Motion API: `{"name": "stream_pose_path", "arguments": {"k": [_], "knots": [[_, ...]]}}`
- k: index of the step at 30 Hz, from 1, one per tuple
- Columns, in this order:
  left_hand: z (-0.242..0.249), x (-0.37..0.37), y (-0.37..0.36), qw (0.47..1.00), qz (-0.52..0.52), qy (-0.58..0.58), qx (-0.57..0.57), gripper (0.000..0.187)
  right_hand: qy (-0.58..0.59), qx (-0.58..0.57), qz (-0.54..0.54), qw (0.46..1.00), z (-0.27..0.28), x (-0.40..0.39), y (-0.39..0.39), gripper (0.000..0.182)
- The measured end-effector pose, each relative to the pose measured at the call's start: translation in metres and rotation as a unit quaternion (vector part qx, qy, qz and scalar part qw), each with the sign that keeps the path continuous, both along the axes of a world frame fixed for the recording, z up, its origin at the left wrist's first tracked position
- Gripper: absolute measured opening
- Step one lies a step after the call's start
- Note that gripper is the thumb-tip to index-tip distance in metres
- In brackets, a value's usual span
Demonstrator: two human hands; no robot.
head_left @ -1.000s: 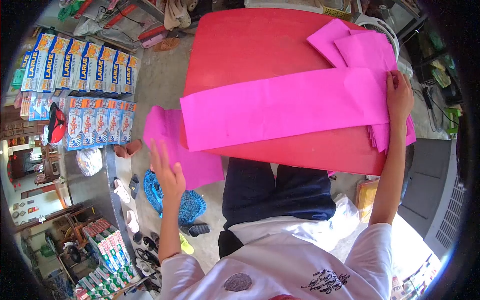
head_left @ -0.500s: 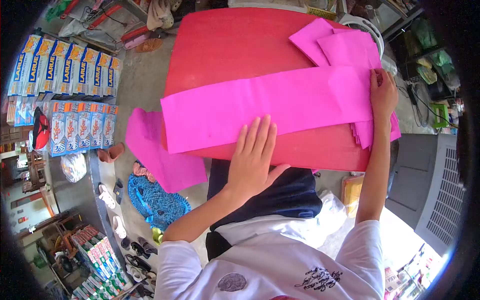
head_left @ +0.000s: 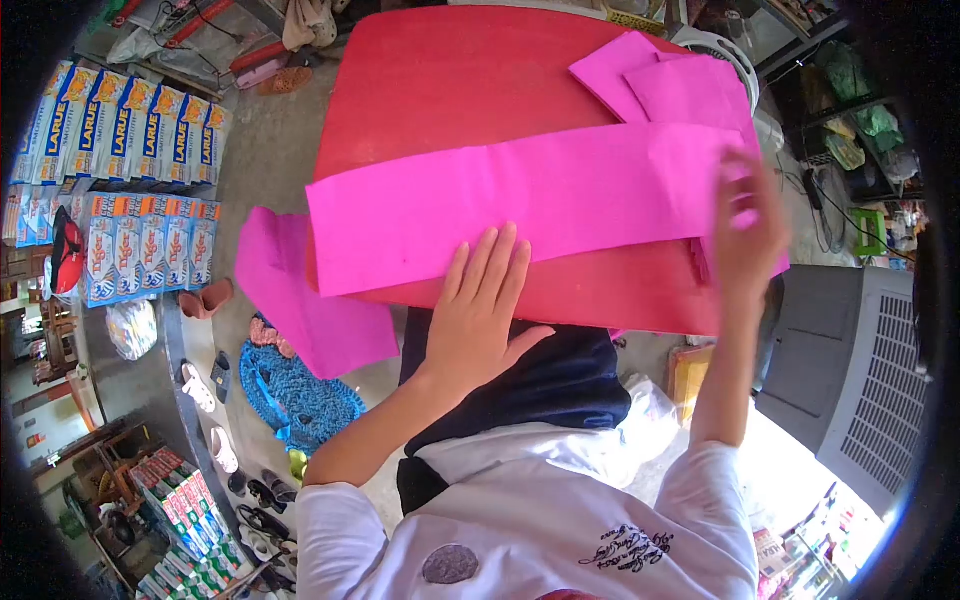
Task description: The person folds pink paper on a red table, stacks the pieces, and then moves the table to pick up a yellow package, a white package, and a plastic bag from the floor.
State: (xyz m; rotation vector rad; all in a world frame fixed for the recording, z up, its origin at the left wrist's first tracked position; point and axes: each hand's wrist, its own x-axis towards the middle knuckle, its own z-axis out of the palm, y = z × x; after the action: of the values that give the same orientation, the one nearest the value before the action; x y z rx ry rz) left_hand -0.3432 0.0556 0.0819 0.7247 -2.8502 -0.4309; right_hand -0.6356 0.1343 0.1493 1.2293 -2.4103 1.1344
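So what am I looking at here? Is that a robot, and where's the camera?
No robot here, just a person using two bare hands. One camera, worn on the person's head, looks forward and down, so you see their own arms and white shirt. In front is a red table. A long pink strip lies across it, with folded pink pieces near the far right corner. The left hand is open, its fingers over the strip's near edge. The right hand is at the strip's right end, too blurry to tell whether it holds anything.
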Motion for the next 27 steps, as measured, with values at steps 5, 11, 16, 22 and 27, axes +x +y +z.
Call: {"name": "stream_pose_path", "arguments": {"k": [5,11,16,22,27], "knots": [[0.006,-0.001,-0.002,0.998,-0.007,-0.057,-0.026,0.092,0.012,0.174,0.395,0.902,-0.036,0.134,0.029,0.071],[0.0,-0.003,0.0,1.0,0.005,0.02,0.003,0.093,0.074,0.275,0.245,0.927,-0.041,0.092,0.06,0.076],[-0.003,-0.001,0.001,1.0,0.007,0.023,0.006,0.092,0.063,0.199,0.14,0.968,-0.039,0.06,0.095,0.054],[-0.006,-0.001,0.003,1.0,0.011,0.024,-0.011,0.091,-0.537,-0.038,0.038,0.842,-0.02,0.081,0.071,0.041],[-0.006,-0.001,0.003,1.0,0.011,0.023,-0.015,0.091,-0.579,-0.177,0.01,0.796,-0.027,0.087,0.057,0.045]]}}
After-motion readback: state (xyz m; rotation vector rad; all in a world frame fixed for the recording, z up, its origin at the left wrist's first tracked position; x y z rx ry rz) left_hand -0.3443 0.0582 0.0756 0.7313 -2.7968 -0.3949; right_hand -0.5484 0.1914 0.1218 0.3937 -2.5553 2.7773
